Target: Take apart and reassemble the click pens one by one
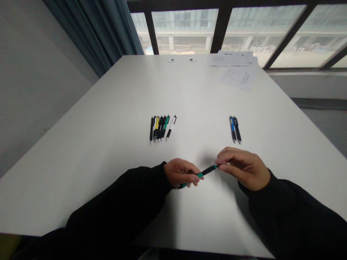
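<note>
A black-and-green retractable pen [207, 171] lies roughly level across the space between my hands. My left hand [182, 172] grips its lower end, with the tip side poking out below my fingers. My right hand [244, 169] pinches the other end between thumb and fingers. Ahead on the white table [108, 108], a row of several pens [162, 128] in black, yellow, green and white lies side by side. To the right of that row, a blue pen [232, 129] and a black pen [237, 130] lie together, out of reach of my fingers.
Loose printed papers [238, 77] lie at the table's far right corner, and two small round fittings [170, 60] sit near the far edge. Beyond the table are a window [184, 30] and a dark curtain [94, 29]. A grey wall [35, 90] runs along the left.
</note>
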Demonstrator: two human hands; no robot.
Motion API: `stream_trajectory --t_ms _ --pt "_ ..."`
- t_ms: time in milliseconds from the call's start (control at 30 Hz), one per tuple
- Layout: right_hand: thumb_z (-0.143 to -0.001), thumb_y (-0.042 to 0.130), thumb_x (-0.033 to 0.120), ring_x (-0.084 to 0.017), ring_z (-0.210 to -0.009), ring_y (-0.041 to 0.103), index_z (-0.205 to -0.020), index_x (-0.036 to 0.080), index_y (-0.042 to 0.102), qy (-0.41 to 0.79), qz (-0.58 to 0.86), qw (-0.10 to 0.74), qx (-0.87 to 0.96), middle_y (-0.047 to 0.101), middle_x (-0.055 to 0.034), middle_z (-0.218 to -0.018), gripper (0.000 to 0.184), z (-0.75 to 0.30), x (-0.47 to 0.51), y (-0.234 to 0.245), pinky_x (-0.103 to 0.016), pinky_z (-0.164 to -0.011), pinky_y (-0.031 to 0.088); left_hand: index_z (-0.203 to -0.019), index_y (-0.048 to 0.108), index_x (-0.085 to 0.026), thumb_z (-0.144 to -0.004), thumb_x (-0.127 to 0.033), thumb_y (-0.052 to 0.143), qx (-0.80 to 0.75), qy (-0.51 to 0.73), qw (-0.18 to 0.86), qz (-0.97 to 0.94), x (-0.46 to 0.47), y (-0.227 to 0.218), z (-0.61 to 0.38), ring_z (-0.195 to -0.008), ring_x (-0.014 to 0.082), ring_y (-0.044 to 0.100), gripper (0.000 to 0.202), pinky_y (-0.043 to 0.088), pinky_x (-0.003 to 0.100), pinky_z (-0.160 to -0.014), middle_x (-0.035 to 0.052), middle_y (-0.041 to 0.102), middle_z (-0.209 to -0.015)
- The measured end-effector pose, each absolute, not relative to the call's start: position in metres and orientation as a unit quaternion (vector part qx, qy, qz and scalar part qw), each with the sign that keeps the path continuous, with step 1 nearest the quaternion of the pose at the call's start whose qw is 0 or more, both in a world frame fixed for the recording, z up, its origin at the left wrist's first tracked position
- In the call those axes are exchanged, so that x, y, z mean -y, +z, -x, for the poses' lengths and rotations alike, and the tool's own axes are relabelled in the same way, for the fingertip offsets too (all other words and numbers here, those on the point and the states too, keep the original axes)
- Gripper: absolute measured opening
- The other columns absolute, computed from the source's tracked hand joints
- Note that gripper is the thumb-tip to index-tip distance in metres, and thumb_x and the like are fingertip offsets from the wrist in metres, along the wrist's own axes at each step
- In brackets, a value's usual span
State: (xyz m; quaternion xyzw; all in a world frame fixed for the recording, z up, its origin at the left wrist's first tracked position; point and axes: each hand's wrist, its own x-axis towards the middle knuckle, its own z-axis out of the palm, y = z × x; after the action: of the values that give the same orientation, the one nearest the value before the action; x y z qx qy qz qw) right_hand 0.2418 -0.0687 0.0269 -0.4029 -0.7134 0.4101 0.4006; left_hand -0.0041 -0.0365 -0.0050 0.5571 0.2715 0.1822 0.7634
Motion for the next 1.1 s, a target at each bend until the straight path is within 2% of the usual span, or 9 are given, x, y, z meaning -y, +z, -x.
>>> stream_trajectory --t_ms 267,367,533,600,667,733,833,933,1100 --pt "-0.085 0.066 0.025 -0.015 -0.065 0.06 -0.089 0.018 0.068 0.399 0.396 0.357 0.745 0.066 -0.0052 -0.078 0.008 -0.2416 0.0666 0.0262 -0.029 -0.061 0.048 -0.089 0.073 -0.008 -0.074 -0.044 0.073 -0.268 0.157 0.75 -0.584 0.0353 -0.009 0.0058 -0.05 0.0089 0.056 0.038 0.045 0.019 -0.047 0.0076 0.068 -0.066" --pt "-0.085 0.065 0.025 -0.013 -0.059 0.055 -0.08 0.018 0.066 0.364 0.399 0.33 0.774 0.062 -0.0036 -0.07 0.009 -0.2412 0.0672 0.0268 -0.028 -0.057 0.044 -0.09 0.073 -0.008 -0.075 -0.042 0.072 -0.267 0.147 0.732 -0.609 0.0345 -0.0084 0.0056 -0.05 0.0085 0.056 0.037 0.044 0.019 -0.046 0.0075 0.068 -0.066" --pt "-0.091 0.054 0.023 -0.01 -0.048 0.042 -0.055 0.018 0.05 0.308 0.382 0.295 0.82 0.047 0.0014 -0.053 0.036 -0.2386 0.0683 0.0237 -0.026 -0.05 0.033 -0.089 0.073 -0.008 -0.076 -0.038 0.072 -0.25 0.14 0.705 -0.648 0.0343 -0.0072 0.0041 -0.048 0.0071 0.054 0.033 0.045 0.018 -0.048 0.0071 0.068 -0.066" --pt "-0.094 0.048 0.024 -0.011 -0.051 0.046 -0.06 0.018 0.055 0.304 0.371 0.306 0.822 0.049 -0.0002 -0.056 0.035 -0.2393 0.0683 0.0225 -0.026 -0.052 0.035 -0.089 0.074 -0.008 -0.076 -0.039 0.071 -0.253 0.138 0.708 -0.645 0.0347 -0.0078 0.0034 -0.049 0.0076 0.055 0.034 0.046 0.018 -0.049 0.007 0.068 -0.066" --pt "-0.094 0.048 0.028 -0.014 -0.058 0.052 -0.079 0.017 0.063 0.307 0.37 0.331 0.812 0.057 -0.0039 -0.067 0.024 -0.2406 0.0687 0.0223 -0.027 -0.055 0.04 -0.09 0.073 -0.008 -0.077 -0.04 0.07 -0.261 0.143 0.715 -0.633 0.0353 -0.0084 0.0027 -0.05 0.0081 0.056 0.035 0.046 0.019 -0.049 0.0068 0.068 -0.066" --pt "-0.092 0.052 0.031 -0.014 -0.06 0.053 -0.092 0.016 0.063 0.311 0.377 0.338 0.804 0.06 -0.0053 -0.075 0.018 -0.2415 0.0694 0.0223 -0.027 -0.056 0.041 -0.09 0.073 -0.008 -0.077 -0.04 0.07 -0.267 0.152 0.719 -0.623 0.0359 -0.0084 0.0019 -0.049 0.0079 0.055 0.035 0.046 0.019 -0.048 0.0064 0.067 -0.065" --pt "-0.091 0.055 0.028 -0.012 -0.054 0.047 -0.079 0.018 0.059 0.289 0.397 0.308 0.815 0.055 -0.0014 -0.066 0.016 -0.241 0.0698 0.0208 -0.025 -0.053 0.037 -0.089 0.073 -0.008 -0.075 -0.038 0.072 -0.27 0.151 0.714 -0.628 0.0364 -0.0078 0.0012 -0.047 0.0062 0.053 0.034 0.043 0.017 -0.046 0.0052 0.066 -0.063" --pt "-0.095 0.048 0.028 -0.011 -0.05 0.042 -0.065 0.018 0.053 0.245 0.39 0.279 0.842 0.046 0.0014 -0.056 0.032 -0.2411 0.0692 0.0198 -0.026 -0.051 0.031 -0.087 0.073 -0.008 -0.073 -0.038 0.074 -0.276 0.14 0.707 -0.636 0.0364 -0.0073 0.0012 -0.045 0.0051 0.051 0.033 0.04 0.016 -0.045 0.0038 0.065 -0.062" --pt "-0.095 0.046 0.034 -0.012 -0.054 0.045 -0.076 0.017 0.057 0.27 0.387 0.28 0.836 0.051 -0.0006 -0.062 0.028 -0.2436 0.0696 0.0251 -0.025 -0.054 0.034 -0.09 0.072 -0.009 -0.073 -0.04 0.072 -0.306 0.131 0.716 -0.613 0.0368 -0.0074 0.0014 -0.046 0.0067 0.053 0.036 0.04 0.016 -0.041 0.0042 0.066 -0.065"
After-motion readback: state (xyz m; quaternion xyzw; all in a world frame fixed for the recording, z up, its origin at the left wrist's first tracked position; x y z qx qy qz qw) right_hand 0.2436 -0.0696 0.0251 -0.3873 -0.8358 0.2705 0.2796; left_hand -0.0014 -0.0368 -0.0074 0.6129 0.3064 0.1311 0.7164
